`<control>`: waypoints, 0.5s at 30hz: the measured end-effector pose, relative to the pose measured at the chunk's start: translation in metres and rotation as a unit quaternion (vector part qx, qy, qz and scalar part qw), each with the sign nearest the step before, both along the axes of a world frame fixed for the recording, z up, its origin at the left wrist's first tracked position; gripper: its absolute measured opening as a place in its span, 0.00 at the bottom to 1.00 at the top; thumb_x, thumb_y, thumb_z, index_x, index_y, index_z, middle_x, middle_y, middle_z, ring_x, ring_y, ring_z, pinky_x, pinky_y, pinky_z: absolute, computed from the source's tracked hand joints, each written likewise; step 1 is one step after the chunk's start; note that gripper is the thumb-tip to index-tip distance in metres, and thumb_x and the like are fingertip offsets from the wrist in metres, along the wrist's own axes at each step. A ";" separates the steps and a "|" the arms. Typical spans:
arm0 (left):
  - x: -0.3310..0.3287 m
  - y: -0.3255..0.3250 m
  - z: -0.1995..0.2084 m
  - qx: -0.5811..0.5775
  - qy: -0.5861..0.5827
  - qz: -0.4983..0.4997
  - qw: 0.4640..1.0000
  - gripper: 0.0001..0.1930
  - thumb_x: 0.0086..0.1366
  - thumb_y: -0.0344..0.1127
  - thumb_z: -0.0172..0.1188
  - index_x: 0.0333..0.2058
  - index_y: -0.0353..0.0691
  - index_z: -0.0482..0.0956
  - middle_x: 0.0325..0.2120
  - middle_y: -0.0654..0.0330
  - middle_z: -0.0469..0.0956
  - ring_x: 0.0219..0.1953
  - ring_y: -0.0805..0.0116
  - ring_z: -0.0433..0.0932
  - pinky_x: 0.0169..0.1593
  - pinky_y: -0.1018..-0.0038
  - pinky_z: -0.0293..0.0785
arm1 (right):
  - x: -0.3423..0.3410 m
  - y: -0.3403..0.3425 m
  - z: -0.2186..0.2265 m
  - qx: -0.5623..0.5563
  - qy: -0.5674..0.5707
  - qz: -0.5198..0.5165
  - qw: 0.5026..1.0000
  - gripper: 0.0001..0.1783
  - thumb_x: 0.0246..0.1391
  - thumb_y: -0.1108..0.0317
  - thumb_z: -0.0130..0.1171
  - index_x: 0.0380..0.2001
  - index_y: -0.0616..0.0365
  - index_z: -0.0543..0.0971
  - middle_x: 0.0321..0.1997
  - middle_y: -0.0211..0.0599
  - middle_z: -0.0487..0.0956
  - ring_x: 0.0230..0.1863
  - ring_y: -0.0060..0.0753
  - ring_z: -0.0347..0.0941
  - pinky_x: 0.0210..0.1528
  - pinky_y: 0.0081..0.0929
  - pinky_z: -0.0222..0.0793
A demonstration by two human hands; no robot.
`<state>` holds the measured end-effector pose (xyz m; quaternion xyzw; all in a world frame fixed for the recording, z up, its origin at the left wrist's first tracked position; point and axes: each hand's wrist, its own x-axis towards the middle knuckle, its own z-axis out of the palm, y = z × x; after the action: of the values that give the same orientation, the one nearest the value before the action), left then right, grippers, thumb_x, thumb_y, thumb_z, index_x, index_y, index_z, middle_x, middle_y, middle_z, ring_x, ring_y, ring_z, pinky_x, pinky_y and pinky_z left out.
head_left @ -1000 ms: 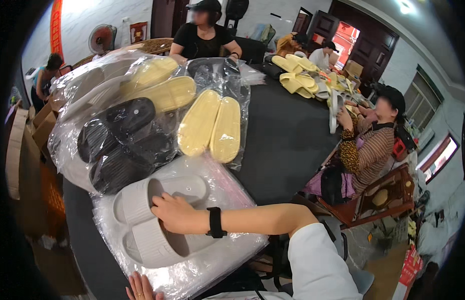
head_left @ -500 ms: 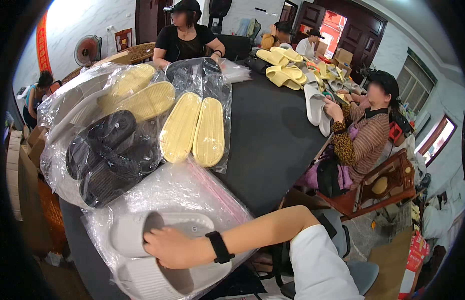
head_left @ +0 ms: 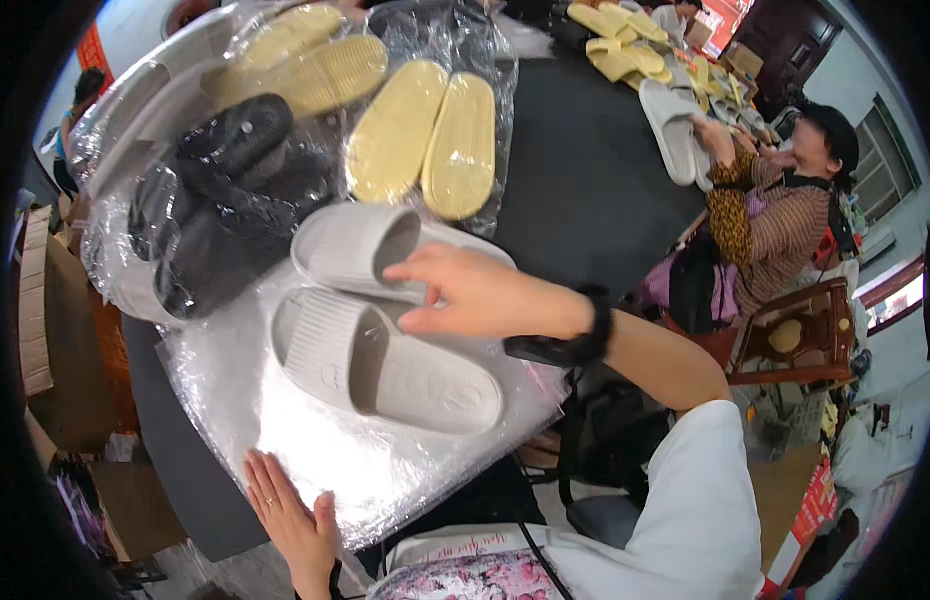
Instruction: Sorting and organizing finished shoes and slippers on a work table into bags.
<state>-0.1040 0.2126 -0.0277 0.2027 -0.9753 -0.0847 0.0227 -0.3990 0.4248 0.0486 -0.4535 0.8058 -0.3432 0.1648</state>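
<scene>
A pair of light grey slide slippers lies side by side on a stack of clear plastic bags (head_left: 305, 440). The nearer slipper (head_left: 430, 388) is fully seen, while the farther slipper (head_left: 345, 245) is partly covered by my right hand (head_left: 475, 290). That hand reaches over the pair from the right, index finger and thumb apart, close to the farther slipper's opening; whether it touches is unclear. Nothing is visible in its grasp. My left hand (head_left: 293, 515) is spread flat at the stack's near left edge, its fingertips on the plastic.
Bagged yellow slippers (head_left: 460, 145) and bagged black slippers (head_left: 220, 200) are piled beyond the stack on the dark table (head_left: 575, 160). At the right, a seated person (head_left: 775, 220) handles a light slipper (head_left: 670, 130). More yellow slippers (head_left: 625, 45) lie at the far end.
The view has tilted downward. The grey slippers now lie farther from me on the bags, and my right hand has loosened from them. My left hand has come into view on the plastic.
</scene>
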 end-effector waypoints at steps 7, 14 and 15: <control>0.002 -0.004 -0.008 -0.044 -0.011 -0.005 0.999 0.39 0.67 0.60 0.34 0.64 0.33 0.48 0.66 0.48 0.46 0.68 0.50 0.44 0.66 0.57 0.39 | 0.069 0.101 0.040 -0.262 -0.146 -0.299 0.906 0.16 0.59 0.73 0.51 0.49 0.63 0.74 0.45 0.34 0.77 0.42 0.19 0.72 0.46 0.19 0.68; 0.003 0.000 -0.005 -0.049 -0.021 -0.009 0.999 0.38 0.67 0.60 0.33 0.65 0.34 0.48 0.66 0.50 0.46 0.68 0.51 0.44 0.66 0.57 0.40 | 0.138 0.174 -0.083 -0.518 -0.138 -0.613 0.580 0.15 0.61 0.64 0.50 0.47 0.60 0.74 0.32 0.25 0.73 0.26 0.14 0.65 0.27 0.13 0.60; 0.002 0.001 -0.006 -0.048 -0.020 -0.008 0.999 0.38 0.67 0.60 0.33 0.65 0.35 0.48 0.66 0.50 0.47 0.68 0.51 0.44 0.66 0.57 0.40 | 0.146 0.174 -0.111 -0.493 -0.169 -0.645 0.558 0.13 0.60 0.65 0.51 0.46 0.57 0.74 0.30 0.23 0.72 0.25 0.14 0.64 0.26 0.12 0.59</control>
<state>-0.1016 0.2133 -0.0337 0.1956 -0.9800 -0.0334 0.0120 -0.2527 0.5990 -0.0629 0.2437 0.5458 -0.7718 -0.2169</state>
